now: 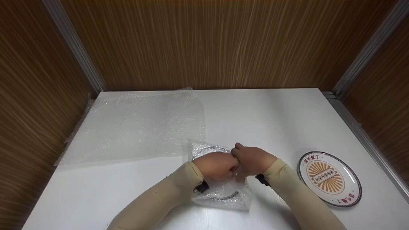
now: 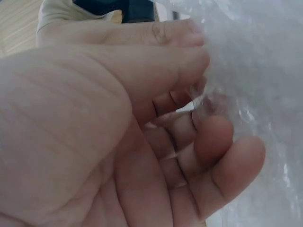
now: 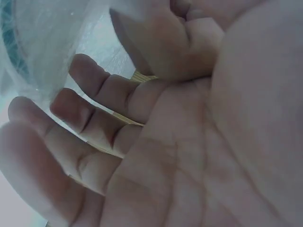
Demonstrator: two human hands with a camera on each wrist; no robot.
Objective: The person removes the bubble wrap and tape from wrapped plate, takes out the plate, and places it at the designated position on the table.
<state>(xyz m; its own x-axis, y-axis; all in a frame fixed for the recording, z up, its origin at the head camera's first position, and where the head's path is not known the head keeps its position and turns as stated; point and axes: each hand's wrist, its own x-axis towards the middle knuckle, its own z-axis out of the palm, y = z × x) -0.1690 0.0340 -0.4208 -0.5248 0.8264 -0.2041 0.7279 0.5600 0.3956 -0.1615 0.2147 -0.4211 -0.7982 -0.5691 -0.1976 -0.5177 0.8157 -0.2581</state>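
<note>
A round, dark-rimmed plate [image 1: 226,196] lies in clear bubble wrap [image 1: 235,204] at the front middle of the table, partly covered by my hands. My left hand [image 1: 216,166] reaches across the bundle from the left, its thumb and fingers curled at the wrap's edge; the left wrist view shows the film [image 2: 265,61] at these fingertips. Right against it, my right hand [image 1: 254,161] bends over the bundle's right side, pinching the wrap. In the right wrist view, its thumb [image 3: 165,47] is bent beside the film [image 3: 57,38], and the other fingers are half curled.
A large flat sheet of bubble wrap [image 1: 137,127] covers the table's left rear and hangs over its left edge. An unwrapped plate [image 1: 350,179] with an orange sunburst print lies at the right, beside my right forearm. Wood-grain panels [image 1: 204,44] surround the white table [image 1: 255,118].
</note>
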